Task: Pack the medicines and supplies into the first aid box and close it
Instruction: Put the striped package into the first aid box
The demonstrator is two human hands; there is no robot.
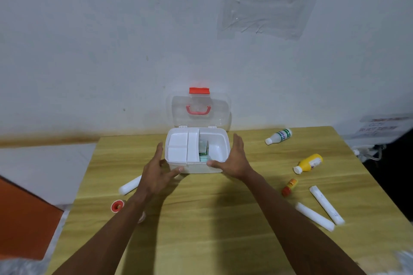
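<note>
The white first aid box stands open at the far middle of the wooden table, its clear lid with red handle and latch upright against the wall. A white divided tray fills its left half; some packets lie in the deeper middle part. My left hand is open at the box's front left corner, thumb by its front wall. My right hand is open at the front right corner, thumb touching the front rim. Neither holds anything.
Loose on the table: a white bottle, a yellow bottle, a small red-orange bottle and two white rolls on the right; a white roll and red tape spool on the left. An orange object lies beyond the left edge.
</note>
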